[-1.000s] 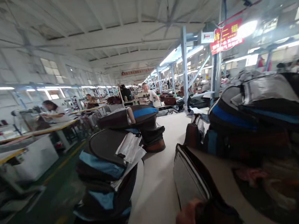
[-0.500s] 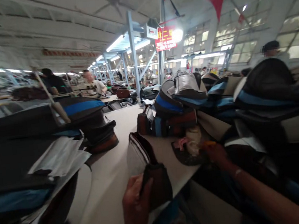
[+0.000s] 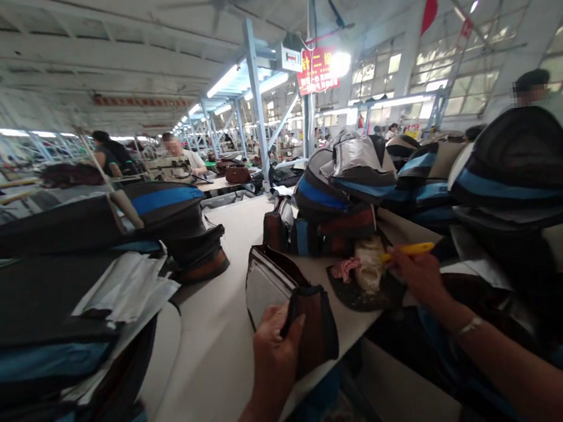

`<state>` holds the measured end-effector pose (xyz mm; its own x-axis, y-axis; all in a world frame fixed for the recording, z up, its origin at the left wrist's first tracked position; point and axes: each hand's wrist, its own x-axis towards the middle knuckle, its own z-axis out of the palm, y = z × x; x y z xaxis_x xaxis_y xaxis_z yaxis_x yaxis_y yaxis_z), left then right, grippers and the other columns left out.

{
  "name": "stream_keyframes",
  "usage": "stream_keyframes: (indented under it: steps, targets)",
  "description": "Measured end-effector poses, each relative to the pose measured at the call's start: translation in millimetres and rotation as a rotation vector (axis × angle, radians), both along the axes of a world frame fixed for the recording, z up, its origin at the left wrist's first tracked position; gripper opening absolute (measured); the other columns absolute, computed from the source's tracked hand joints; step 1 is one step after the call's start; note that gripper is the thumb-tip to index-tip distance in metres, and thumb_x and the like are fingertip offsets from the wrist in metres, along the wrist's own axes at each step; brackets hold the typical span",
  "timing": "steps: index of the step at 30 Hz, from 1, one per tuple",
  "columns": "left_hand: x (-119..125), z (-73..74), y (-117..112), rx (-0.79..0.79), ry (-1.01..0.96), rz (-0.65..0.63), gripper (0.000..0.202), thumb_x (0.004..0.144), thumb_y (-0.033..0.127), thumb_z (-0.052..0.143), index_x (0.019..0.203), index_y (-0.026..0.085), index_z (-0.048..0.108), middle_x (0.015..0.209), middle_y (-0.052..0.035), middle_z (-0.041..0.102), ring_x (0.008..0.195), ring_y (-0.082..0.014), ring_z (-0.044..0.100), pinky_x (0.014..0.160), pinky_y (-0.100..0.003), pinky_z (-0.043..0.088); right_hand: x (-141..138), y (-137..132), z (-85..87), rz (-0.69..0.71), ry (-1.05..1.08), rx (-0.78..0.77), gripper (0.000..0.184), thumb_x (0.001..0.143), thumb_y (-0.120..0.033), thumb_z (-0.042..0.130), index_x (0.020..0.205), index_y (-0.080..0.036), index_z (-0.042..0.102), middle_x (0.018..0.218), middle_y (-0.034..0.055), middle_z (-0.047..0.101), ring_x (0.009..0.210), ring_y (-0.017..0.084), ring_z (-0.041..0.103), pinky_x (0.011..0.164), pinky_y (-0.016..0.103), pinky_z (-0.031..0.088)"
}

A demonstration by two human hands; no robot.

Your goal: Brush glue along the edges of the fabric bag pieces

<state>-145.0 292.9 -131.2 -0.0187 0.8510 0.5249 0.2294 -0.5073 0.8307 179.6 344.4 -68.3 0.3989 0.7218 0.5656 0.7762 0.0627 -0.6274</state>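
My left hand (image 3: 274, 346) is closed on the near end of a brown and black bag part (image 3: 309, 321) that stands on the white table (image 3: 224, 338) at its front edge. My right hand (image 3: 415, 274) is closed on a yellow tool (image 3: 411, 250), held just right of a dark dish (image 3: 363, 293) with pink and pale scraps in it. The tool's tip is hidden behind my fingers.
Stacks of blue, black and brown bag pieces (image 3: 62, 328) fill the left of the table, with more piles (image 3: 340, 191) behind the dish and on the right (image 3: 519, 179). Several people (image 3: 178, 156) work at benches farther back. A steel post (image 3: 256, 99) stands past the table's far end.
The view swung right and settled. My right hand came into sight and rose a little, with the yellow tool now plain. My left hand kept its hold on the bag part.
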Motion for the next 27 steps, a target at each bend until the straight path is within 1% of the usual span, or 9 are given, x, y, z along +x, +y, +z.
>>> stream_keyframes:
  steps: [1,3,5,7,10,13,18,23,27]
  targets:
    - [1,3.2,-1,-0.001,-0.005,-0.012,0.024,0.088,0.032,0.059,0.105,0.022,0.072,0.093,-0.0028,0.065,0.09,-0.0187,0.062,0.084,-0.028,0.048,-16,-10,14.9,0.09,0.044,0.054,0.037,0.096,-0.049,0.049,0.092,-0.015,0.063,0.066,0.0018,0.062,0.053,0.016,0.056,0.049,0.026,0.045]
    - [4,10.0,-3,-0.007,-0.009,-0.026,0.023,0.088,0.03,0.059,0.104,0.022,0.073,0.091,-0.0027,0.065,0.09,-0.0187,0.061,0.085,-0.028,0.047,-53,-33,44.0,0.412,0.193,0.208,0.029,0.091,-0.047,0.061,0.09,-0.017,0.062,0.062,-0.0009,0.059,0.051,0.014,0.053,0.046,0.024,0.04]
    - [7,16.8,-7,-0.021,-0.007,-0.042,0.023,0.087,0.028,0.058,0.102,0.021,0.073,0.09,-0.0029,0.065,0.088,-0.0187,0.061,0.083,-0.028,0.047,-91,-54,66.8,0.647,0.166,0.264,0.022,0.09,-0.039,0.064,0.084,-0.018,0.063,0.064,-0.0015,0.058,0.05,0.012,0.051,0.047,0.023,0.04]
    - [9,23.1,-10,-0.036,0.0,-0.066,0.022,0.087,0.027,0.057,0.1,0.02,0.074,0.089,-0.0032,0.065,0.087,-0.0187,0.06,0.082,-0.028,0.046,-121,-66,79.1,0.852,0.022,0.292,0.013,0.092,-0.03,0.062,0.086,-0.019,0.063,0.071,-0.0003,0.06,0.057,0.012,0.053,0.054,0.025,0.043]
    - [8,30.1,-14,-0.053,0.008,-0.074,0.018,0.086,0.027,0.057,0.088,0.019,0.073,0.085,-0.0026,0.062,0.084,-0.0184,0.059,0.08,-0.027,0.045,-141,-67,80.6,1.061,-0.271,0.276,0.003,0.093,-0.02,0.059,0.091,-0.019,0.061,0.079,0.0012,0.062,0.068,0.013,0.056,0.064,0.027,0.045]
    - [3,33.2,-18,-0.061,0.003,-0.107,0.018,0.086,0.029,0.057,0.085,0.018,0.072,0.082,-0.002,0.06,0.082,-0.0182,0.058,0.077,-0.027,0.044,-129,-61,77.2,1.111,-0.47,0.218,0.001,0.093,-0.018,0.059,0.094,-0.018,0.059,0.08,0.0016,0.062,0.07,0.013,0.056,0.065,0.028,0.044]
    - [-5,33.3,-18,-0.091,-0.026,-0.157,0.02,0.088,0.029,0.056,0.091,0.019,0.073,0.084,-0.0019,0.06,0.084,-0.0183,0.057,0.079,-0.027,0.043,-100,-67,87.6,1.021,-0.698,0.199,0.006,0.093,-0.016,0.058,0.098,-0.019,0.058,0.085,0.0045,0.063,0.077,0.018,0.059,0.07,0.032,0.046]
    - [-3,34.9,-17,-0.115,-0.047,-0.168,0.02,0.088,0.031,0.058,0.094,0.02,0.073,0.085,-0.0017,0.06,0.085,-0.0189,0.057,0.079,-0.027,0.042,-117,-79,89.0,1.059,-0.571,0.325,0.008,0.092,-0.016,0.06,0.099,-0.02,0.057,0.087,0.0035,0.067,0.082,0.018,0.063,0.074,0.033,0.049]
    - [-5,34.8,-19,-0.13,-0.067,-0.153,0.021,0.088,0.032,0.058,0.096,0.021,0.073,0.086,-0.0014,0.061,0.086,-0.019,0.057,0.08,-0.027,0.042,-109,-73,81.9,1.043,-0.575,0.283,0.006,0.092,-0.015,0.059,0.096,-0.021,0.058,0.085,0.0023,0.067,0.078,0.018,0.063,0.077,0.035,0.048]
